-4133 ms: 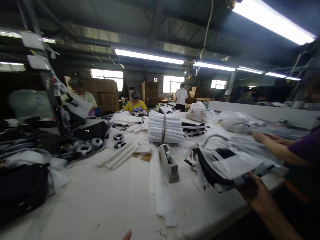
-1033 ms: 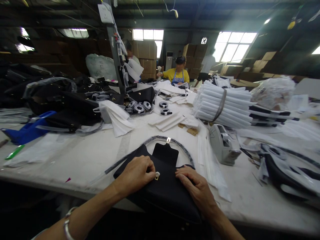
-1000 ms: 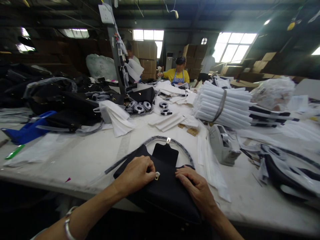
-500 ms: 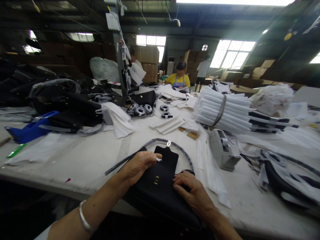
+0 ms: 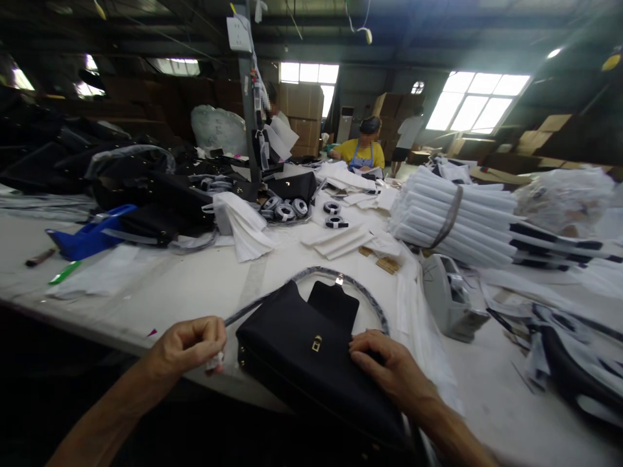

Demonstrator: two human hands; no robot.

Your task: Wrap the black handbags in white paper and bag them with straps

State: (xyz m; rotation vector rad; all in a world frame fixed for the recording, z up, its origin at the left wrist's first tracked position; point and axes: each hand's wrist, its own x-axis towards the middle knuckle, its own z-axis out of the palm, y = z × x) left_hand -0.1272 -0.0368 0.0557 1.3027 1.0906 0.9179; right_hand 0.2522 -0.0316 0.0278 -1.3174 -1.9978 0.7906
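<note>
We see a long white table (image 5: 195, 285) that fills the lower half of the frame. At middle right lies a strapped bundle of white sheets (image 5: 452, 217), and at middle left a heap of dark bags (image 5: 146, 194). The black handbag (image 5: 292, 350) lies at bottom centre, on the near edge of the table, with its flap open toward the back and its wrapped strap (image 5: 363, 295) arching behind it. A grey tape dispenser (image 5: 450, 298) stands just to the right of it.

Our right hand (image 5: 389, 370) lies on the right corner of the bag with the fingers curled; we cannot tell if it grips. Our left hand (image 5: 187, 344), just left of the bag, is closed and pinches a small white scrap (image 5: 215, 360). A gold clasp (image 5: 317, 344) sits on the front of the bag.

Paper tags hang on the post (image 5: 250, 97) at upper centre, but their writing is too blurred to read.
</note>
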